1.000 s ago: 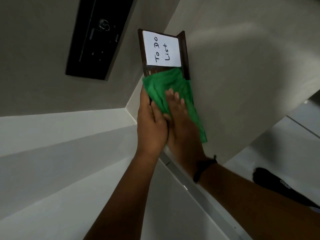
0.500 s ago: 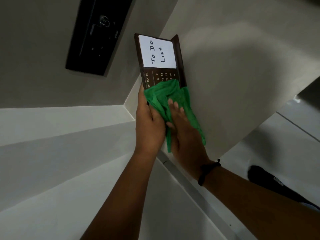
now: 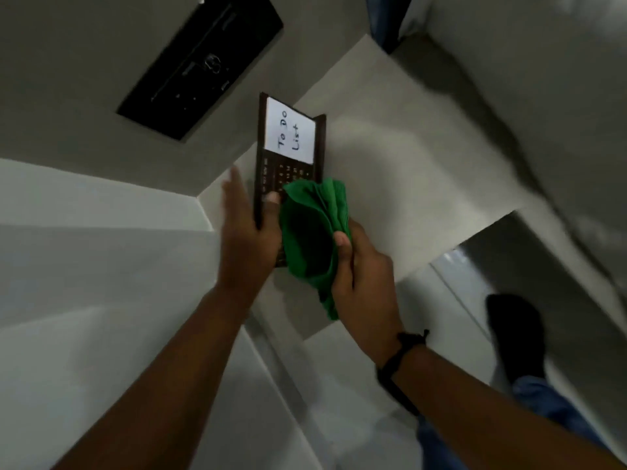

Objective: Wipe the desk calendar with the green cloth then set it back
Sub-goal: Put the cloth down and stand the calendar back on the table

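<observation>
The dark brown desk calendar (image 3: 275, 171) carries a white "To Do List" note on its upper half and rows of small numbers below. My left hand (image 3: 246, 232) grips its lower left edge, thumb on the front face, and holds it up in the air. The green cloth (image 3: 314, 232) hangs bunched against the calendar's lower right part. My right hand (image 3: 363, 276) pinches the cloth from the right, a black band at its wrist. The cloth and my left hand hide the calendar's bottom end.
A black panel (image 3: 200, 66) is set in the grey wall at the upper left. A pale ledge (image 3: 390, 184) lies behind the calendar. On the floor at the lower right are a dark foot (image 3: 515, 337) and a blue trouser leg (image 3: 543, 401).
The cloth has slid down off the number rows and now bunches in my right hand, which turned sideways. The view swung, showing the ledge and floor.
</observation>
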